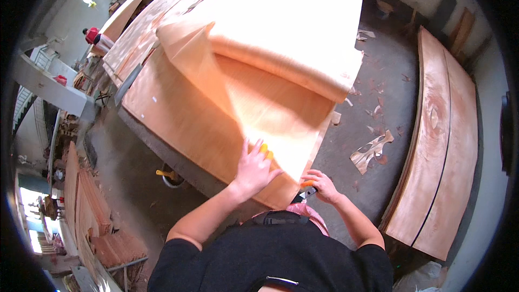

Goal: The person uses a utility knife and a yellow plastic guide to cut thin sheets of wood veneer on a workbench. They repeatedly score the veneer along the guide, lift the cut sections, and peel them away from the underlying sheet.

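Sheet [278, 65] of thin wood, I would judge, is light for its size, springy across the bend, stiffer along the grain, smooth enough to slide, and likely to split if an edge is creased hard. I would take hold with a flat, wide hand near a corner and support the curl instead of pinching it. From my distant seat I see it lying over a wide board [167, 97] in the middle of the scene, its far part turned back in a long roll running left to right, with a twisted flap [189, 48] raised on the left. It looks pale honey-tan with fine grain, washed nearly white by glare on the far side and warmer orange in the hollow below the roll. The left hand [253, 166] rests on the wood by the near edge, fingers spread wide and gripping nothing, with yellow covers [264, 148] on two of them. The right hand [324, 188] is at the near right corner, fingers curled narrow around a small dark tool [308, 193]; some orange shows there, and I cannot tell whether it belongs to the tool or is another cover. On the right, scraps [373, 151] lie on the floor, bowed boards [443, 146] stand beyond them, and a person [93, 36] in red is at the far left
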